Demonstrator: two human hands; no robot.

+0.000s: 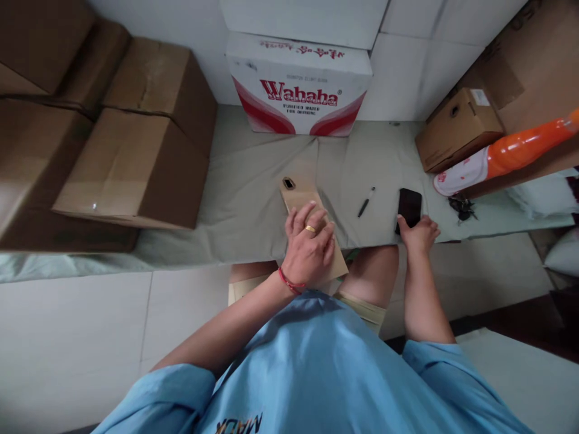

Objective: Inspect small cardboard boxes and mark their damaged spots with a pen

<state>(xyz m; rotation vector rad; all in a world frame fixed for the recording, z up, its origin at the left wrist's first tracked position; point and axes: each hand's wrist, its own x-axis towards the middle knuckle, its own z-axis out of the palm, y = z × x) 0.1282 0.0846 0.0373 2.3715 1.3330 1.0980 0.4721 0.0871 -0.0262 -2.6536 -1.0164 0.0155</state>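
Observation:
My left hand (310,244) lies across a narrow brown cardboard box (301,196), its fingers bent over the top and holding it. The box has a dark oval hole at its far end, and its near end juts past the table edge toward my lap. My right hand (420,234) is at the near end of a black smartphone (410,208), with the thumb over its lower left corner and the other fingers curled on the right side. Between the two hands, a black pen (366,202) rests on the cloth.
Brown cartons (117,163) are stacked at left. A white and red Wahaba-style water carton (301,84) stands against the wall. At right are a small brown box (459,129), an orange bottle-shaped object (520,150) and keys (462,208). Pale green cloth (244,199) covers the table.

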